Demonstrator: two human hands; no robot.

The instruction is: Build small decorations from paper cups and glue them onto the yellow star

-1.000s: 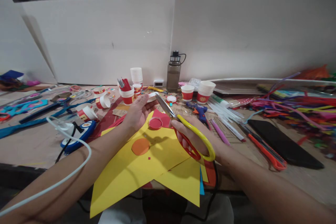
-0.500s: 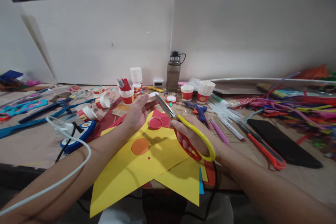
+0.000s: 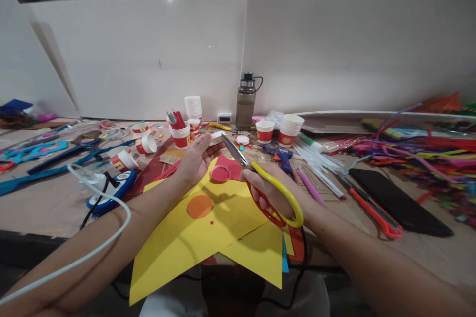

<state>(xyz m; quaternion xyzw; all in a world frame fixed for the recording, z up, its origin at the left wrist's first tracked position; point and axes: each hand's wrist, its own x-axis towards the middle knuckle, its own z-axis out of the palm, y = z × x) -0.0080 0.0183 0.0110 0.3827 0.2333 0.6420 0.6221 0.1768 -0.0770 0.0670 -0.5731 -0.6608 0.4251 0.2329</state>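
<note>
My right hand [image 3: 277,193] grips scissors [image 3: 260,178] with one yellow and one red handle, blades pointing up and left. The blade tips meet a small white paper piece [image 3: 215,137] pinched in my left hand [image 3: 195,158]. Below the hands lie yellow paper sheets [image 3: 193,242] with an orange paper circle [image 3: 200,206] and a red cup-bottom ring [image 3: 220,174] on them. A red paper piece [image 3: 231,167] lies under the blades.
Red-and-white paper cups [image 3: 181,136], a stack of white cups [image 3: 193,106], a dark bottle [image 3: 246,101], a blue glue gun [image 3: 284,157], pens [image 3: 320,166], an orange box cutter [image 3: 374,210], a black case [image 3: 399,203] and coloured pipe cleaners [image 3: 420,151] crowd the table. A white cable [image 3: 92,247] crosses my left arm.
</note>
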